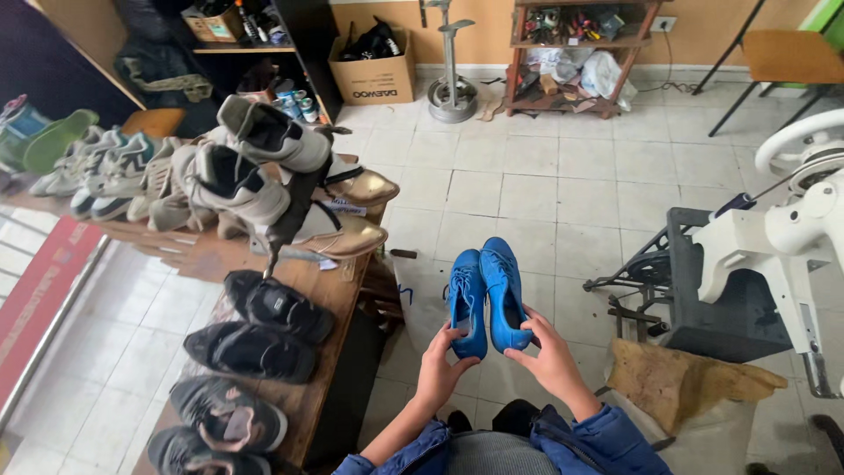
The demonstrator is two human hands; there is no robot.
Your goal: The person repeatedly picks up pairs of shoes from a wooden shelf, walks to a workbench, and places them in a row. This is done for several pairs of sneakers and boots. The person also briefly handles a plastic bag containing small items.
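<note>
Both forearms are reaching forward and slightly upward from the blue padded jacket sleeves (607, 435), bare from the cuffs on, and converging toward the middle of the view. The left hand (437, 363) is curling its fingers around the heel end of the left-hand bright blue suede-like lace-up shoe (466, 299), thumb lying along the inner side, so it is closing firmly on that shoe. The right hand (549, 352) is doing the same with the right-hand bright blue lace-up shoe (504, 290), fingers wrapping its heel from the outer side and the thumb pressing near the sole edge. The two hands are standing a little apart, each gripping its own shoe.

The pair is sitting just above and beyond the hands, held out in the air over the pale tiled floor (545, 185). The shoes are lying side by side, their inner edges touching or nearly so; I cannot tell which. Their long axes are running away from the person, heels at the hands and toes pointing toward the far wall, uppers and laces facing up.

To the left, a brown wooden bench (325, 290) is carrying a row of dark trainers (255, 350). To the right, a white stitching machine (791, 237) is standing on its dark iron frame.
</note>
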